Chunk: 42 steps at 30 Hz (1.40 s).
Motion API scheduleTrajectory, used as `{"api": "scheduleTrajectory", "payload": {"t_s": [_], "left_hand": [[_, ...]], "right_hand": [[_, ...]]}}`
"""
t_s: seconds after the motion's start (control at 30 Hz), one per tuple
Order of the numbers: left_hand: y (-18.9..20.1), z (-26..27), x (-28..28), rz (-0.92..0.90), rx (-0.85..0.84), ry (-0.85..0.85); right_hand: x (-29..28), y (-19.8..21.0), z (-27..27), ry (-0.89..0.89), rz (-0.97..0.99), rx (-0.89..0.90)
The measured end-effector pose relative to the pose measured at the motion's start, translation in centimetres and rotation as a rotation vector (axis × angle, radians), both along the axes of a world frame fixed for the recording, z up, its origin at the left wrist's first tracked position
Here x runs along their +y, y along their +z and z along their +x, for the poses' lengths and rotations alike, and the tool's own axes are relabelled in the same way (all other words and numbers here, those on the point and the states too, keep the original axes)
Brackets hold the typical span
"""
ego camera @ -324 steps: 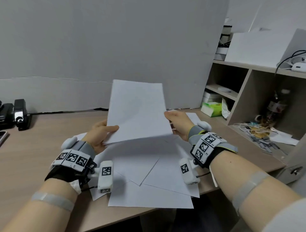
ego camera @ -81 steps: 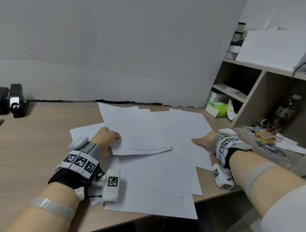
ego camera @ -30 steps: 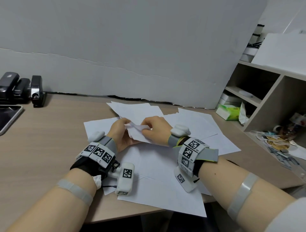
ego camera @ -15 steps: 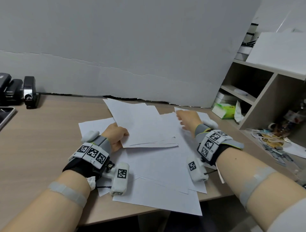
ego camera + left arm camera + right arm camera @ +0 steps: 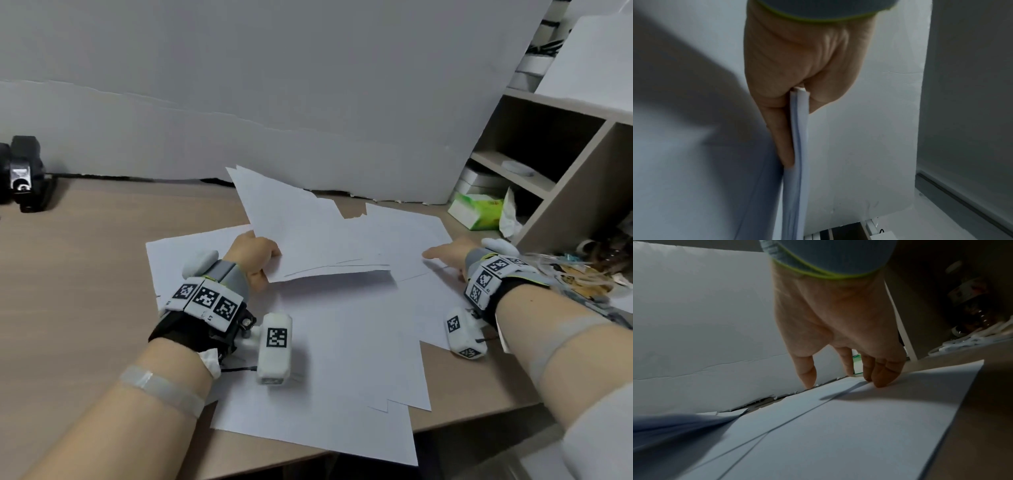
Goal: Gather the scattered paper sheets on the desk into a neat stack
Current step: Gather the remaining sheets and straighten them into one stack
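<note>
Several gathered sheets (image 5: 308, 236) lift off the desk (image 5: 75, 274) near its back edge, pinched in my left hand (image 5: 255, 255); loose sheets (image 5: 342, 342) cover the front edge. My right hand (image 5: 448, 255) presses spread fingertips (image 5: 882, 381) onto one.

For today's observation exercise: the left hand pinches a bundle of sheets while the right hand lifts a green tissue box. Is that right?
Not quite. The left hand does pinch the bundle of sheets, but the right hand presses its fingertips on a loose sheet, as the right wrist view shows.
</note>
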<state>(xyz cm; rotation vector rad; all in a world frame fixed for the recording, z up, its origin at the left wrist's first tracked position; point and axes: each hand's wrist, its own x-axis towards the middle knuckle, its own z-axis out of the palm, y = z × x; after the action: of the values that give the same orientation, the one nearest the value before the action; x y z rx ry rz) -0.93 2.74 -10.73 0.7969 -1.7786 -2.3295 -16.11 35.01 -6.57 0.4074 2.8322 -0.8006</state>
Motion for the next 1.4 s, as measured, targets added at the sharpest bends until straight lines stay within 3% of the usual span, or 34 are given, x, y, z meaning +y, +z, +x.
{"api": "scheduleTrajectory", "payload": {"t_s": [0.2,0.3,0.47,0.63,0.83,0.93,1.03,1.23,1.4], "left_hand": [[-2.2,-1.3,-0.2,-0.162,-0.062,-0.004],[-1.8,-0.7,-0.1,-0.153,-0.051,-0.024],[-0.5,0.7,0.4,-0.092,-0.069,-0.040],[1.0,1.8,0.6,-0.014,-0.039,-0.029],[0.8,2.4,-0.9,-0.013,-0.021,-0.017],[1.0,2.8,-1.1,0.018,-0.052,-0.014],[1.1,3.1,-1.0,0.042,-0.052,-0.031],[1.1,3.2,-1.5,0.058,-0.074,-0.072],[1.2,3.3,-1.6,0.064,-0.070,-0.081]], "right_hand": [[0.5,-0.4,-0.7,-0.085,-0.203,0.074],[0.2,-0.6,-0.6,-0.127,-0.338,0.066],[-1.4,1.4,0.9,-0.047,-0.343,0.102],[-4.5,4.0,2.2,-0.123,-0.588,0.345],[-8.7,8.7,6.5,0.243,-0.841,0.649],[-11.0,9.7,8.8,0.370,-0.919,0.618],[-12.2,9.5,9.9,0.381,-0.894,0.566],[-11.9,5.9,9.4,0.191,-0.940,0.426],[-9.9,3.0,8.1,-0.027,-0.765,0.324]]}}
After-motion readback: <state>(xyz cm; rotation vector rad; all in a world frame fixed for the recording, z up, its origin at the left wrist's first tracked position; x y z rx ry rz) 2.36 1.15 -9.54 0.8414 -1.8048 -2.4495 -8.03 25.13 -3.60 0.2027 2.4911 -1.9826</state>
